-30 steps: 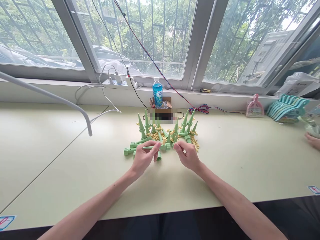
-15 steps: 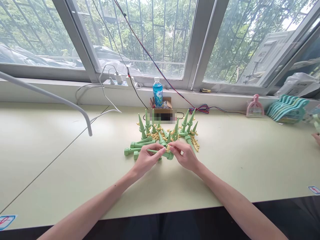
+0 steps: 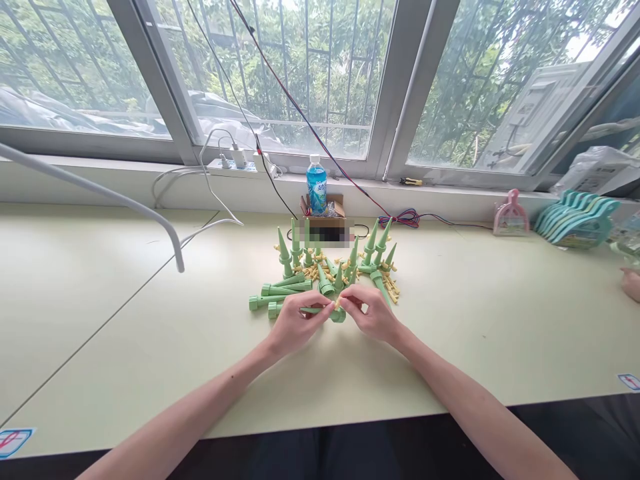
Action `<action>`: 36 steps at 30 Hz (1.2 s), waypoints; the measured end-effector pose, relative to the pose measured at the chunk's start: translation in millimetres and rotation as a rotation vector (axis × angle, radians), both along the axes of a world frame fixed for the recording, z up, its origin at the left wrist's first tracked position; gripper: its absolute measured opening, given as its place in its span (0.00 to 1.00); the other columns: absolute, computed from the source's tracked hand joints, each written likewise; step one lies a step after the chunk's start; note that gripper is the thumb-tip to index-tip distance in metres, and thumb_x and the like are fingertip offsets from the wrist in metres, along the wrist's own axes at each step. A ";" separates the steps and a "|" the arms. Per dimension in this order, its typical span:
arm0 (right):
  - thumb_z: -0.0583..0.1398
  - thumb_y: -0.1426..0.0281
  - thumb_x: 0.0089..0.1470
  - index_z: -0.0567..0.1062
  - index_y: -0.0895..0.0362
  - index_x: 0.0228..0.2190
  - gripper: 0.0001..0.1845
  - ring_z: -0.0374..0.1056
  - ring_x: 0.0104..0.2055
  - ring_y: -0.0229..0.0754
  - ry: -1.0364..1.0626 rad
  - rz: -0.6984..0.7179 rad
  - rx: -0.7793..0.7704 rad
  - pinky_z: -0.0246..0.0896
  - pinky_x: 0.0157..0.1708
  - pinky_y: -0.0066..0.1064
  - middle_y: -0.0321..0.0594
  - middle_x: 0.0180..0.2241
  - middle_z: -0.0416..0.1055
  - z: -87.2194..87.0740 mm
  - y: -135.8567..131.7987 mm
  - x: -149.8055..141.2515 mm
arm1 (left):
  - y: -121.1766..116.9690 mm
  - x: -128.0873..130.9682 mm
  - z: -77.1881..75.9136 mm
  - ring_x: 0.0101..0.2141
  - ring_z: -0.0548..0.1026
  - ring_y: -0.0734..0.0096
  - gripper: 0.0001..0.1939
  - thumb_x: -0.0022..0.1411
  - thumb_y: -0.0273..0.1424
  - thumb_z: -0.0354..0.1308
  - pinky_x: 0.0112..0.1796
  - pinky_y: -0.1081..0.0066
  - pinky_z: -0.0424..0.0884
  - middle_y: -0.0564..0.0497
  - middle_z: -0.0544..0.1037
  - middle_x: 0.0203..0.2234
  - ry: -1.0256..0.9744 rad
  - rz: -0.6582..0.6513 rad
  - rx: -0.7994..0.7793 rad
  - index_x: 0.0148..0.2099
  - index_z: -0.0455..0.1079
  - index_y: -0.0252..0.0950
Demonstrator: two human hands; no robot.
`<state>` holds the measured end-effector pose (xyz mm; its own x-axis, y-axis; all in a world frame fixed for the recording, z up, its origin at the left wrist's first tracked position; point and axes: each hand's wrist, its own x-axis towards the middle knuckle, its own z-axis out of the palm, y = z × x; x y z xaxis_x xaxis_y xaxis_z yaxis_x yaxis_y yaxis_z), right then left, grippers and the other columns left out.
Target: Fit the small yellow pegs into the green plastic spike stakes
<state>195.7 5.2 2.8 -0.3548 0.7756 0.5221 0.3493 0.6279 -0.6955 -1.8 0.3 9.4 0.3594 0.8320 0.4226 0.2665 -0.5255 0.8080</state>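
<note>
Both hands meet in the middle, over a heap of green plant watering spikes. My left hand (image 3: 296, 317) is closed in a pinch, its fingertips at the left end of a small yellow valve (image 3: 337, 303). From the other side, the thumb and forefinger of my right hand (image 3: 369, 313) pinch the same valve. Just beneath the fingertips lies a green spike (image 3: 339, 317), partly hidden by my left hand. More green spikes (image 3: 287, 288) lie to the left, and several upright spikes (image 3: 370, 243) stand behind. Loose yellow valves (image 3: 314, 272) are scattered among them.
Behind the spikes a blue bottle (image 3: 316, 187) stands by a small cardboard box (image 3: 336, 221). Coiled cable (image 3: 406, 217), a pink dustpan-like piece (image 3: 511, 215) and a row of teal ones (image 3: 575, 219) are to the right. Another person's hand (image 3: 631, 283) shows at the right edge.
My fingertips have come closer together around the yellow valve, which sits slightly lower and is more covered. The other person's hand shows more at the right edge.
</note>
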 end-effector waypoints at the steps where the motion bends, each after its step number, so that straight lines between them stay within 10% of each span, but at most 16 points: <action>1: 0.56 0.63 0.63 0.74 0.58 0.30 0.14 0.60 0.24 0.36 -0.001 0.001 -0.004 0.58 0.23 0.28 0.38 0.24 0.69 0.1 -0.1 0.0 | -0.1 0.0 -0.4 0.26 0.71 0.73 0.13 0.65 0.36 0.58 0.23 0.78 0.71 0.48 0.77 0.24 0.009 0.001 0.012 0.32 0.76 0.33; 15: 0.56 0.64 0.64 0.75 0.58 0.29 0.14 0.60 0.23 0.35 -0.025 0.011 -0.007 0.57 0.22 0.27 0.38 0.24 0.71 -3.2 0.5 0.4 | -1.7 0.5 0.1 0.24 0.68 0.75 0.12 0.66 0.33 0.56 0.22 0.78 0.67 0.51 0.75 0.21 0.100 0.014 0.144 0.31 0.75 0.35; 36: 0.63 0.66 0.56 0.72 0.57 0.42 0.13 0.53 0.22 0.32 -0.126 0.002 0.082 0.53 0.23 0.26 0.32 0.25 0.65 -11.8 -3.9 -6.6 | -2.8 0.4 0.2 0.16 0.61 0.80 0.16 0.64 0.40 0.57 0.17 0.77 0.56 0.51 0.76 0.22 0.042 0.118 -0.128 0.32 0.76 0.33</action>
<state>189.1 1.4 -8.9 -0.4228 0.7317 0.5346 0.4298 0.6813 -0.5925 -1.4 -2.5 9.7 0.2713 0.9153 0.2977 0.3547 -0.3826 0.8531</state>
